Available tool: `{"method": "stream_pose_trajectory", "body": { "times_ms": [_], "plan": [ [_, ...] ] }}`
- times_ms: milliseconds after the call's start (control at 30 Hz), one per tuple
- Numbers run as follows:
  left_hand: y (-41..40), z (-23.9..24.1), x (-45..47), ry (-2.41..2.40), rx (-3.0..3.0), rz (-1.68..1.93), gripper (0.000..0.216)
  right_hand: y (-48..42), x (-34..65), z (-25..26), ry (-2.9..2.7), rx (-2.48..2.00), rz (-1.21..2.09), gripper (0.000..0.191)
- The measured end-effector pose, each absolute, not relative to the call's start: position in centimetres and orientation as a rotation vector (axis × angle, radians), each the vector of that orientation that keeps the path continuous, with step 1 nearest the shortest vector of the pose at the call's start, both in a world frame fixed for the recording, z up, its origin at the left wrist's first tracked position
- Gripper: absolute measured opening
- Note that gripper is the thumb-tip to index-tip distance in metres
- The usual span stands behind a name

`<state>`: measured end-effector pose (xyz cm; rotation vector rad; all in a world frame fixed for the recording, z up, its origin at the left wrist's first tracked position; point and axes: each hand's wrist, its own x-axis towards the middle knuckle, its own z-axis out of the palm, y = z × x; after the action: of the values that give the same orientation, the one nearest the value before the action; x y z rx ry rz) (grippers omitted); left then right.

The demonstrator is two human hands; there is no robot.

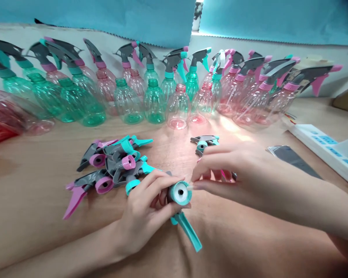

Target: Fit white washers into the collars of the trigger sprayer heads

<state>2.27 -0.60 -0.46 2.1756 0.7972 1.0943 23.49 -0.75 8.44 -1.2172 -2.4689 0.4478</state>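
My left hand (149, 206) is closed around a grey and teal spray-trigger head (180, 195), its round collar facing me and its teal lever pointing down toward me. My right hand (224, 170) is just to its right, fingers curled, with the fingertips touching the collar's rim; something pink and grey shows under those fingers but I cannot make it out. A pile of loose pink and teal trigger heads (113, 166) lies on the wooden table (31, 193) to the left of my left hand. One more teal trigger head (204, 142) lies just beyond my right hand.
A row of green and pink plastic spray bottles (150, 96), several capped with triggers and some open-necked, lines the table's back. A white power strip (324, 148) and a dark phone (292, 158) lie at the right. A red plastic bag (2, 119) sits at far left.
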Motion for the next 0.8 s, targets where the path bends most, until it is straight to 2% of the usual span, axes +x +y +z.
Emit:
{"method": "stream_pose_trajectory", "body": {
  "times_ms": [167,300,533,800],
  "plan": [
    [-0.5,-1.0,2.4,0.878,2.072,1.155,0.023,-2.4,22.8,8.0,-2.505,-1.339,0.544,0.018],
    [-0.7,-1.2,2.4,0.894,2.030,1.158,0.021,-3.2,22.0,7.8,-2.455,-1.377,0.654,0.011],
    [-0.6,-0.9,2.3,0.991,2.055,1.145,0.021,-2.9,21.0,7.7,-2.270,-1.468,1.245,0.008],
    [-0.7,-1.1,2.3,0.909,2.042,1.184,0.020,-1.8,21.1,7.0,-1.927,-1.444,1.383,0.017]
  ]
}}
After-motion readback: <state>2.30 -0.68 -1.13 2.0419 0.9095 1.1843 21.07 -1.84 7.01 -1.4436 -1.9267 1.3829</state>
